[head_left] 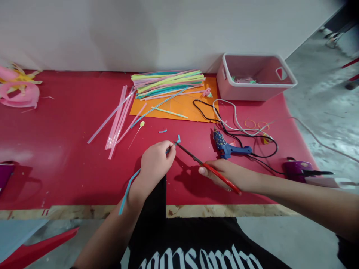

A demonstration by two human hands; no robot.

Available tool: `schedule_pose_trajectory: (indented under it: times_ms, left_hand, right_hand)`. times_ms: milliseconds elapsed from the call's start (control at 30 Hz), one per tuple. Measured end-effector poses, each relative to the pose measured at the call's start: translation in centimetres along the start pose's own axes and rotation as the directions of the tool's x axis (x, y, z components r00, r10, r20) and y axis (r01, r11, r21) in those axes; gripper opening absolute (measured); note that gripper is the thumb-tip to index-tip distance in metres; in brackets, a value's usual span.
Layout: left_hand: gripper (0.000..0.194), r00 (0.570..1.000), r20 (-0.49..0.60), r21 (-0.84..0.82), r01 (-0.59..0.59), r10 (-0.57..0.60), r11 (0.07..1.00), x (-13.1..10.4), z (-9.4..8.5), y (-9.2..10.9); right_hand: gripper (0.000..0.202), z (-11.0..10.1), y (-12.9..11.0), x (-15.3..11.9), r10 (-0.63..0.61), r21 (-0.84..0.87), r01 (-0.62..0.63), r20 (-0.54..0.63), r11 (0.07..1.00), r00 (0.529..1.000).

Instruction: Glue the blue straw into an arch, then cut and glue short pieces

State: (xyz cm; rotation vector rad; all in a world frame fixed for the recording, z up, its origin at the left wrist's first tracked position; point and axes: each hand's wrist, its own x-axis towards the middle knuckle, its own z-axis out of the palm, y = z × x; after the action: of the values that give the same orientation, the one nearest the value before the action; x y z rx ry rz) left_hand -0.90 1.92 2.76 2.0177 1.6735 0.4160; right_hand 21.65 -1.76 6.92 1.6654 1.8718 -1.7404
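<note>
My left hand (157,160) is closed in a pinch on a blue drinking straw (129,188). The straw's long part trails along my wrist, and a short end pokes out past my fingertips. In my right hand (224,173) is a pair of scissors (217,173) with red handles. The scissor blades meet the straw's short end, just beyond my left fingers. A small cut blue piece (162,131) lies on the red table (70,160) behind my left hand. A thin stick with a yellow tip (142,124) rests to its left.
A bundle of coloured straws (168,84) lies on an orange sheet (179,108); pink straws (119,123) sit left of it. On the right are a blue glue gun (230,147), tangled cords (235,116), a pink bin (252,89) and a purple power block (298,170).
</note>
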Motion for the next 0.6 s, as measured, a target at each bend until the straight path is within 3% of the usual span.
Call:
schedule_pose_trajectory:
  times_ms: [333,600]
  left_hand:
    - [0.018,0.999,0.019,-0.097,0.047,-0.045,0.994,-0.3,0.2,-0.8]
    - [0.016,1.0,-0.012,-0.085,0.028,-0.029,0.996,-0.5,0.2,-0.6]
  right_hand:
    - [0.058,0.1,2.7,0.9,-0.077,-0.093,0.066,-0.112,0.993,0.991]
    - [0.05,0.3,1.5,0.4,-0.064,-0.084,0.059,-0.062,0.995,0.996]
